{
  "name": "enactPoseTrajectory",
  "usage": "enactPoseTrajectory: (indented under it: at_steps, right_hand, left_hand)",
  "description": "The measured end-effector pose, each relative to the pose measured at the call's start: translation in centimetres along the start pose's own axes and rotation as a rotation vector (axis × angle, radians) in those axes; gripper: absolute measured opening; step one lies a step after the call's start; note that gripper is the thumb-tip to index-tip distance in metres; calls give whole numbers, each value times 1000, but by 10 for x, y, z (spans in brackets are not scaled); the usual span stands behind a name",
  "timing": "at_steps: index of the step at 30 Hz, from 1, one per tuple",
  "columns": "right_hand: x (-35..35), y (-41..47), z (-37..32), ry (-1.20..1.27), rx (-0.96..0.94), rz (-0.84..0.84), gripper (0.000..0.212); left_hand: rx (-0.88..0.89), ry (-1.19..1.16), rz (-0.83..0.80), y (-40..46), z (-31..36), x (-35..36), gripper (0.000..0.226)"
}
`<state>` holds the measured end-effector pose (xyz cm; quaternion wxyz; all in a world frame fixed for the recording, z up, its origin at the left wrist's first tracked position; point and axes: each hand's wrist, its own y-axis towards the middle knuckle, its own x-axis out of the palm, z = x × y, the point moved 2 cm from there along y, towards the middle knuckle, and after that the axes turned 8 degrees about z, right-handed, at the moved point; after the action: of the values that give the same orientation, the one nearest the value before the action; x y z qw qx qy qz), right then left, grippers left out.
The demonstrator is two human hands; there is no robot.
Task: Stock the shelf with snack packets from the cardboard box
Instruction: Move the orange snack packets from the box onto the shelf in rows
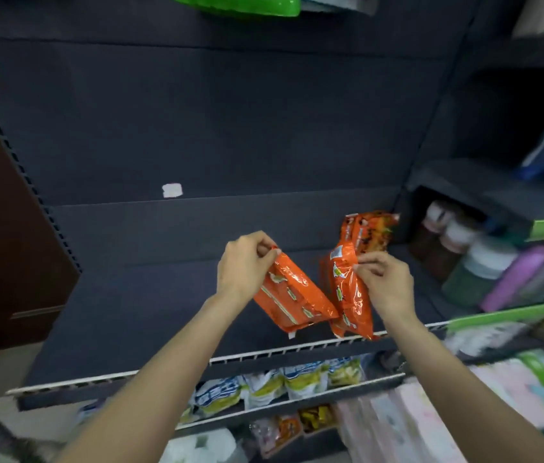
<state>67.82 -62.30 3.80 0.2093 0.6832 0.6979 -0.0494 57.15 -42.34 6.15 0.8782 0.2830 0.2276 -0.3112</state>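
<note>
Two orange foil snack packets over dark shelf (163, 295) | left hand (242, 262) pinches left packet (292, 297) top | right hand (385, 282) pinches right packet (347, 289) edge – third packet (369, 232) stands behind

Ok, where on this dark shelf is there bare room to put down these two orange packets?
The dark shelf lies bare from the slotted left upright to the left hand, and forward to the white wire front rail. The back right corner is crowded: orange packets stand there, behind the right hand.
</note>
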Motion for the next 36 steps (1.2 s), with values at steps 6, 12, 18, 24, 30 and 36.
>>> enactPoseTrajectory:
  at_steps: [6,12,18,24,30,36]
  right_hand:
    - [-18,86,53,-77,60,196,9]
    - [-11,157,75,-172,40,383,9]
    - [28,201,126,-259,-68,102,15]
    - [49,220,166,-324,-57,-255,76]
    - [50,235,176,-612,-100,-261,79]
    - [49,250,185,-755,-310,-265,81]
  left_hand:
    - [-11,2,-23,52,19,83,11]
    - [-52,-65,-28,106,16,159,11]
    - [-137,-100,-44,132,8,210,9]
    - [-242,-88,-7,136,-1,229,9]
    - [-293,-102,27,133,2,233,8]
    - [-291,-124,50,126,6,238,7]
